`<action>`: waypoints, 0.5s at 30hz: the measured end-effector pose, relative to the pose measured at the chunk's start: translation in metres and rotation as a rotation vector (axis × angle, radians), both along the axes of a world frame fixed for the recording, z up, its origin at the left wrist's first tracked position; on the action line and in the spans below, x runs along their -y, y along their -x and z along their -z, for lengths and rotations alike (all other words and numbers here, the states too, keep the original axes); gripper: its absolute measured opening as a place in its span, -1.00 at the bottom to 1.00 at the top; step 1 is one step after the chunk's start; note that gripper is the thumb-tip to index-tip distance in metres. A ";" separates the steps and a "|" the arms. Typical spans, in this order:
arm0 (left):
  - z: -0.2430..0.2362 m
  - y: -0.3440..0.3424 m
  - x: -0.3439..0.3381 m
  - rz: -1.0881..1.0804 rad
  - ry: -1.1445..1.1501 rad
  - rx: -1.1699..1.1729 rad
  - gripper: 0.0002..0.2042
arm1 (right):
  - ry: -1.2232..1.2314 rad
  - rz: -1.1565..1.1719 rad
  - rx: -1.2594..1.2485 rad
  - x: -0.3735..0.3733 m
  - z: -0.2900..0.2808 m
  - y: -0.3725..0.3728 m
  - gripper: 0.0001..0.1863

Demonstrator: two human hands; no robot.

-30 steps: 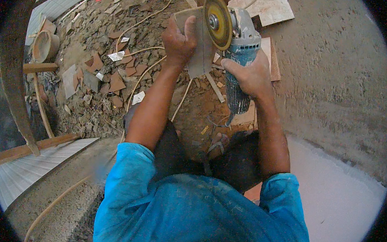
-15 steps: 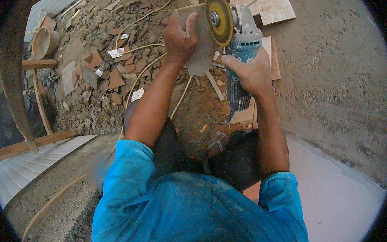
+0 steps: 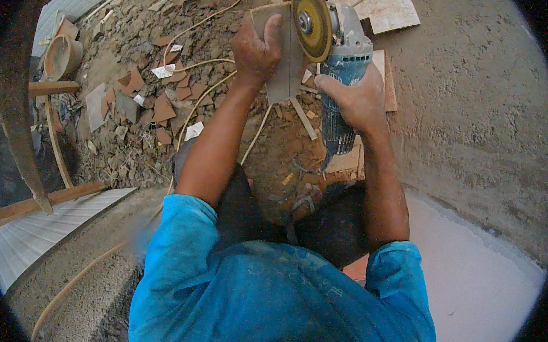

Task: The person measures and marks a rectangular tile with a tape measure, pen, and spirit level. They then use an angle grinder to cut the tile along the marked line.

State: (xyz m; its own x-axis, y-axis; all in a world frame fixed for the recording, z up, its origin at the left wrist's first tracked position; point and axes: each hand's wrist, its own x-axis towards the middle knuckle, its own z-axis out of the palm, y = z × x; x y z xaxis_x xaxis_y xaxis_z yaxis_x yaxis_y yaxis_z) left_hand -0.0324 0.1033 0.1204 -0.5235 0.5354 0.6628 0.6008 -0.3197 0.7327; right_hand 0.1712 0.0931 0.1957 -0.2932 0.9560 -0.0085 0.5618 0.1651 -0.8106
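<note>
My left hand grips a grey piece of tile by its left side, thumb laid over the face. A dark straight line runs lengthwise down the tile. My right hand is wrapped round the blue body of an angle grinder, held upright with its head away from me. The grinder's yellowish, worn cutting disc stands over the tile's upper right edge. Whether disc and tile touch, I cannot tell. My right thumb lies across the front of the grinder body.
Broken reddish tile pieces and rubble cover the ground at left, crossed by a pale cord. A round bucket lies beyond wooden bars. A rough cement wall rises at right; a larger tile lies at the far end.
Very little differs. Both hands keep their grip on the tile and the grinder, and the cord at the grinder's tail bends slightly more to the left.
</note>
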 end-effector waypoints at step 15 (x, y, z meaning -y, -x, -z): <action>0.017 0.003 -0.010 0.028 -0.031 0.006 -0.69 | 0.059 0.001 -0.021 -0.004 0.003 -0.001 -0.23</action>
